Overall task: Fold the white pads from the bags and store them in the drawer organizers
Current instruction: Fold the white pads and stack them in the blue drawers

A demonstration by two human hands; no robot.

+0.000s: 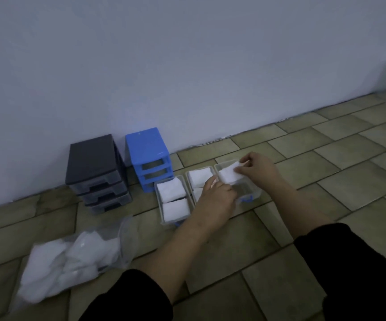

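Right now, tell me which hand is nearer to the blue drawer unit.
Left. The left hand is over the middle tray, just right of the blue drawer unit. The right hand is farther right, over the far tray, sharing a grip on a folded white pad.

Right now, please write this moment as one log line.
left hand: holds folded pad | right hand: pinches it | over right drawer
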